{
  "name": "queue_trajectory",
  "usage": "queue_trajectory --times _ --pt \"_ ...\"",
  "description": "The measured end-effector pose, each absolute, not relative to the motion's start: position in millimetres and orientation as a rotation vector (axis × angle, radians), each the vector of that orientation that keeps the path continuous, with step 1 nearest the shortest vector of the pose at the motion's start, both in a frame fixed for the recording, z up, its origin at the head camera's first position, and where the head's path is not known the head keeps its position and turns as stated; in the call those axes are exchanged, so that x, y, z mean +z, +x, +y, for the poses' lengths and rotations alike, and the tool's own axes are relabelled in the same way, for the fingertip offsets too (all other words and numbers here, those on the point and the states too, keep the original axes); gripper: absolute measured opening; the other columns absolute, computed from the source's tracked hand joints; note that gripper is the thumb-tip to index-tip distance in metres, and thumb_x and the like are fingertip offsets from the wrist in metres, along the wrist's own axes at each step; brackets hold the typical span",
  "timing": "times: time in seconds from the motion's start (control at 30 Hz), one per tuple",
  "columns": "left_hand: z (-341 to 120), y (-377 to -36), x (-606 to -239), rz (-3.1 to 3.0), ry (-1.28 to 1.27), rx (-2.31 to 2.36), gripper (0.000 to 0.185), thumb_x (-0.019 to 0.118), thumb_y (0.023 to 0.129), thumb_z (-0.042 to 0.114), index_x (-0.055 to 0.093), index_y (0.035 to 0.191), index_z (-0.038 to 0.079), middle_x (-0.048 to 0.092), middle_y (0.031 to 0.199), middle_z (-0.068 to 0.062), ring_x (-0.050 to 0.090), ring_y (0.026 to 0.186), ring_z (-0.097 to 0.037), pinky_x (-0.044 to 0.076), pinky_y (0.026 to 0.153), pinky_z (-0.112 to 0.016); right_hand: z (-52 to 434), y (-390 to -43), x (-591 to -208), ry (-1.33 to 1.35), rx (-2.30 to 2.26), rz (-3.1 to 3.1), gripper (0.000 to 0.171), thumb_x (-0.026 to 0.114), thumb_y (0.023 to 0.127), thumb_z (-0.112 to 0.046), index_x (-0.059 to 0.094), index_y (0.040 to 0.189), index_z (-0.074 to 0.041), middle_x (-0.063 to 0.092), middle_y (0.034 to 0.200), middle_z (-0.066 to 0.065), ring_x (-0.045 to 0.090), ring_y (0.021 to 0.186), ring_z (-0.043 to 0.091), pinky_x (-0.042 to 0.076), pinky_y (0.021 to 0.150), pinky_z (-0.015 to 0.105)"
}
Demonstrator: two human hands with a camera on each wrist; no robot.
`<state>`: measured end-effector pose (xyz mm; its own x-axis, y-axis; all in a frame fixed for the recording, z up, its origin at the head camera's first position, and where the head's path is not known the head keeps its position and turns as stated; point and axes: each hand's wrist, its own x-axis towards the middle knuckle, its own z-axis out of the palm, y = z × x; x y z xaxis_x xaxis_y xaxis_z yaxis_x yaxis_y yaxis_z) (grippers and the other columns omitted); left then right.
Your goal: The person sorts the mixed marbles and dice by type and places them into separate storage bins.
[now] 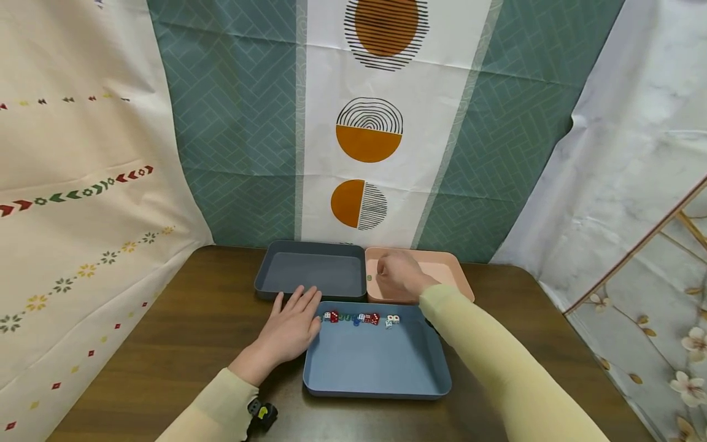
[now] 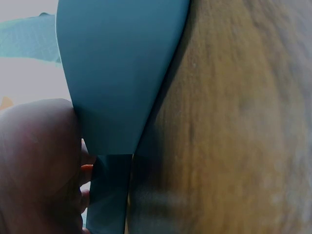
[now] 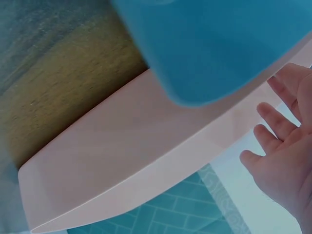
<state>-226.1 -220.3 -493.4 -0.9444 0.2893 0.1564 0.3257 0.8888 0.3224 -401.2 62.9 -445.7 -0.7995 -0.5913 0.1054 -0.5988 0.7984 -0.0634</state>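
Note:
A blue tray (image 1: 375, 362) lies on the wooden table (image 1: 182, 344), with several small dice (image 1: 359, 318) in a row along its far wall. My left hand (image 1: 289, 328) rests flat on the table, fingers straight, against the tray's left edge (image 2: 117, 73). Beyond it sit a dark grey tray (image 1: 312, 273) and a pink tray (image 1: 447, 273). My right hand (image 1: 397, 273) hovers over the pink tray (image 3: 136, 161). In the right wrist view its fingers (image 3: 275, 124) are loosely spread and hold nothing. A small green die (image 1: 369, 277) lies in the pink tray just left of that hand.
Patterned cloth backdrops (image 1: 375, 135) hang close behind the trays and along the left side. Bare table shows to the left of the trays and at the right (image 1: 508, 288). A small black and yellow device (image 1: 262, 414) sits at my left wrist.

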Motion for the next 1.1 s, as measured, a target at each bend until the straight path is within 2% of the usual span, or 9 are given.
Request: queue_trajectory --times 0.1,0.27,0.33,0.7,0.93,1.1 --pt "-220 -226 -492 -2.956 -0.482 -0.520 0.062 0.050 0.116 0.030 0.040 0.170 0.002 0.034 0.178 -0.016 0.022 0.167 -0.041 0.005 0.130 -0.073 61 -402 -446 0.962 0.133 -2.927 0.008 0.077 0.101 -0.007 0.084 0.096 -0.007 0.077 0.102 0.006 0.067 0.097 0.026 0.055 0.088 0.039" --pt "-218 -225 -490 -2.963 -0.476 -0.461 0.061 0.048 0.117 0.032 0.040 0.171 0.003 0.034 0.178 -0.015 0.023 0.167 -0.040 0.007 0.130 -0.073 61 -403 -448 0.981 0.102 -2.962 0.018 0.076 0.102 -0.001 0.087 0.114 -0.008 0.081 0.120 0.005 0.072 0.116 0.025 0.059 0.103 0.040" --pt "-218 -225 -491 -2.962 -0.479 -0.453 0.061 0.048 0.117 0.031 0.040 0.171 0.003 0.033 0.178 -0.014 0.023 0.167 -0.040 0.007 0.130 -0.073 61 -403 -448 0.988 0.106 -2.973 0.022 0.074 0.102 0.002 0.086 0.117 -0.008 0.081 0.122 0.006 0.073 0.118 0.026 0.058 0.105 0.041" --pt "-217 -226 -493 -2.976 -0.474 -0.441 0.061 0.047 0.118 0.033 0.039 0.171 0.004 0.032 0.179 -0.014 0.021 0.167 -0.039 0.008 0.130 -0.073 59 -399 -449 0.942 0.113 -3.018 0.020 0.073 0.105 -0.002 0.086 0.118 -0.008 0.080 0.124 0.005 0.071 0.119 0.025 0.057 0.106 0.040" --pt "-217 -226 -494 -2.979 -0.474 -0.425 0.062 0.048 0.118 0.033 0.038 0.171 0.003 0.032 0.179 -0.014 0.021 0.167 -0.039 0.008 0.130 -0.072 64 -401 -444 0.924 0.069 -2.995 0.013 0.078 0.104 -0.012 0.085 0.114 -0.008 0.080 0.120 0.007 0.073 0.114 0.027 0.059 0.102 0.042" --pt "-219 -226 -493 -2.982 -0.477 -0.438 0.062 0.048 0.118 0.033 0.038 0.172 0.004 0.032 0.179 -0.014 0.021 0.167 -0.039 0.007 0.130 -0.073 70 -397 -434 0.915 -0.011 -2.964 0.015 0.079 0.103 -0.016 0.083 0.115 -0.008 0.079 0.119 0.007 0.073 0.112 0.029 0.059 0.100 0.044"
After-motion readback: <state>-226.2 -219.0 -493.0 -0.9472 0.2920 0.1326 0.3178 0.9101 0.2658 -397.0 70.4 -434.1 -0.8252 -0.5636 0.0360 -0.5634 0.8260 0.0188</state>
